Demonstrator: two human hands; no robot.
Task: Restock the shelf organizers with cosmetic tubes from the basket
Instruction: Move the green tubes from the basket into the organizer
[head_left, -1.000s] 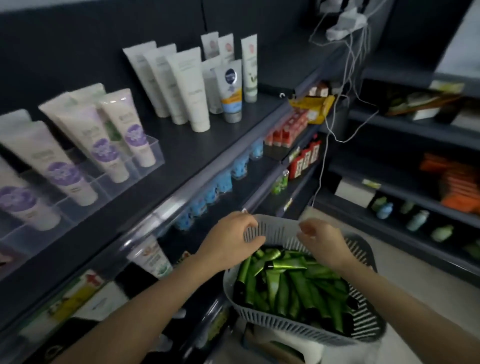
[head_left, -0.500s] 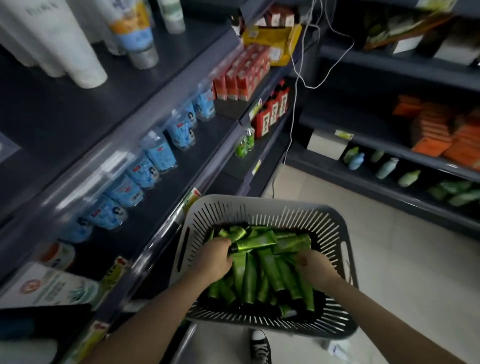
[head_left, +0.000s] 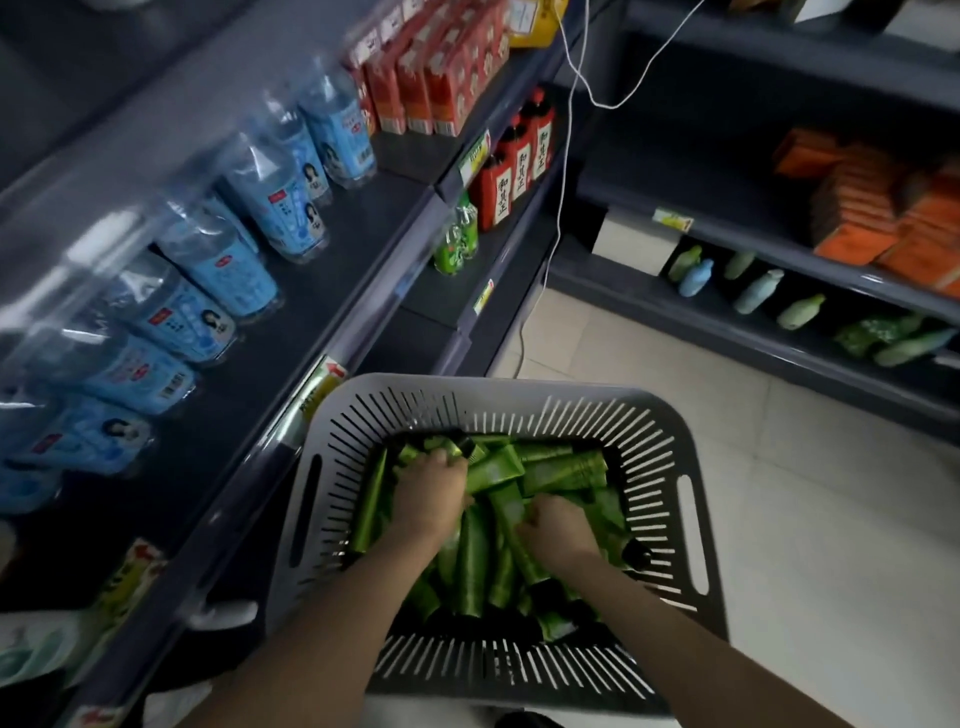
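A grey slotted basket (head_left: 670, 467) sits low in front of me, filled with several green cosmetic tubes (head_left: 561, 470) with black caps. Both my hands are down inside it. My left hand (head_left: 431, 493) has its fingers curled into the pile, gripping green tubes near the basket's far left. My right hand (head_left: 558, 527) is curled round tubes in the middle of the heap. The shelf organizers are out of view.
Dark shelving runs along the left, holding blue-labelled water bottles (head_left: 234, 270), red cartons (head_left: 431, 78) and red-labelled dark bottles (head_left: 514, 166). A white cable (head_left: 563, 156) hangs down. More shelves at right carry orange packs (head_left: 893, 213) and pastel bottles. Tiled floor (head_left: 810, 519) lies right of the basket.
My view has tilted down, so the upper shelf with white tubes has left the frame. Both hands went from the basket's rim into the tube pile and have closed on tubes.
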